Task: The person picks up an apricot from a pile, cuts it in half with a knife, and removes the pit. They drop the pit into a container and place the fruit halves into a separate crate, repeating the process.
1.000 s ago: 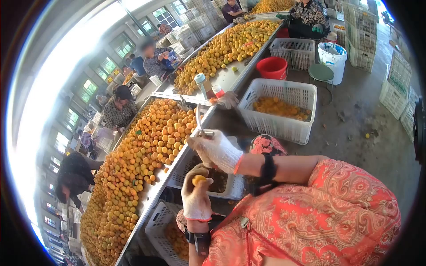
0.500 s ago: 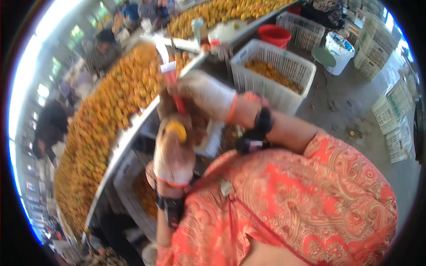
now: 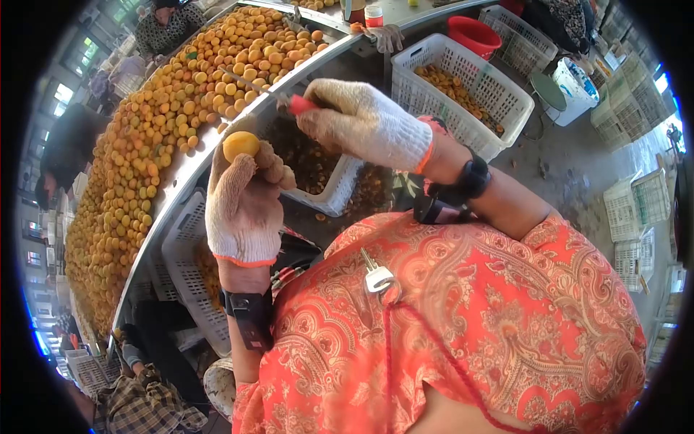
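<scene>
My left hand (image 3: pixel 246 202), in a soiled white work glove, holds a whole yellow-orange apricot (image 3: pixel 241 146) between thumb and fingers. Up and to the right of it, my gloved right hand (image 3: pixel 361 126) is closed around the red handle of a knife (image 3: pixel 301 105). The thin blade points up and left, over the edge of the fruit table and apart from the held apricot. Beneath both hands sits a white crate (image 3: pixel 334 197) with dark orange fruit pieces inside, partly hidden by the gloves.
A long metal-edged table (image 3: pixel 176 189) carries a heap of apricots (image 3: pixel 144 159). Right of it stands a white crate (image 3: pixel 499 108) with fruit pieces, near a red basin (image 3: pixel 473 36) and white bucket (image 3: pixel 571 90). Another crate (image 3: pixel 189 246) is at lower left. People work across the table.
My hands have moved apart. The knife has swung from near upright to pointing up-left, and my left hand has shifted left with the apricot. The view has tilted and sharpened.
</scene>
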Available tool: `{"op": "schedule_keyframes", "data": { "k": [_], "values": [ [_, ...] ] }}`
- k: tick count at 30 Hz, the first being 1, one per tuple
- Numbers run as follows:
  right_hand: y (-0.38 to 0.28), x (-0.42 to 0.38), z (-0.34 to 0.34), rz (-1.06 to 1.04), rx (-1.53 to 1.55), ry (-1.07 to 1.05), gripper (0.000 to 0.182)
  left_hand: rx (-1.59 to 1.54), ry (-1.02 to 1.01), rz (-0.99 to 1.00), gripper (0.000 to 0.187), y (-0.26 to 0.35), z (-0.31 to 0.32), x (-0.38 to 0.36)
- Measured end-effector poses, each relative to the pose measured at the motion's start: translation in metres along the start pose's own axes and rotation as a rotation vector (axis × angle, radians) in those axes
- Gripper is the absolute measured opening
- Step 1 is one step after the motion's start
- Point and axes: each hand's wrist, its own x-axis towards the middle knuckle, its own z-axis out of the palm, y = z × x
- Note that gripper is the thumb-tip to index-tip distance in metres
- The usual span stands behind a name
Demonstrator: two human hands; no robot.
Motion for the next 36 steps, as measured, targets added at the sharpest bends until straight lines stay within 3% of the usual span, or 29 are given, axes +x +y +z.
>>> {"op": "schedule_keyframes", "data": {
  "k": [9, 11, 12, 13, 15, 17, 19, 20, 23, 27, 29, 36],
  "values": [
    [-0.014, -0.005, 0.007, 0.009, -0.156, -0.041, 0.023, -0.040, -0.089, 0.050, 0.055, 0.002, -0.010, 0.005],
    [-0.010, -0.006, 0.008, -0.093, -0.233, -0.070, 0.024, -0.048, -0.074, 0.088, 0.052, 0.001, -0.011, 0.007],
    [-0.014, -0.007, 0.009, 0.022, -0.174, -0.113, 0.025, -0.056, -0.056, 0.119, 0.050, 0.001, -0.011, 0.007],
    [-0.010, -0.005, 0.010, 0.018, -0.177, -0.115, 0.025, -0.057, -0.057, 0.124, 0.050, 0.000, -0.011, 0.008],
    [0.008, 0.000, 0.014, -0.180, -0.110, -0.163, 0.023, -0.060, -0.073, 0.166, 0.051, 0.001, -0.008, 0.010],
    [0.015, 0.001, 0.018, -0.195, 0.003, -0.174, 0.023, -0.073, -0.058, 0.179, 0.052, 0.001, -0.004, 0.009],
    [0.011, -0.002, 0.018, -0.032, 0.033, -0.188, 0.022, -0.089, -0.043, 0.187, 0.052, 0.001, -0.006, 0.008],
    [0.019, 0.000, 0.020, -0.076, 0.118, -0.187, 0.022, -0.072, -0.093, 0.172, 0.053, 0.000, -0.011, 0.009],
    [0.010, 0.000, 0.017, -0.080, -0.021, -0.234, 0.021, -0.048, -0.142, 0.153, 0.055, 0.002, -0.017, 0.010],
    [0.008, 0.002, 0.020, -0.146, -0.122, -0.145, 0.023, -0.020, -0.095, 0.238, 0.054, 0.005, -0.012, 0.010],
    [0.014, 0.006, 0.020, -0.288, -0.266, -0.169, 0.022, -0.023, -0.064, 0.257, 0.052, 0.005, -0.003, 0.010],
    [0.001, 0.006, 0.035, -0.211, -0.189, -0.050, 0.024, -0.113, -0.089, 0.297, 0.042, -0.001, 0.004, 0.023]
  ]
}}
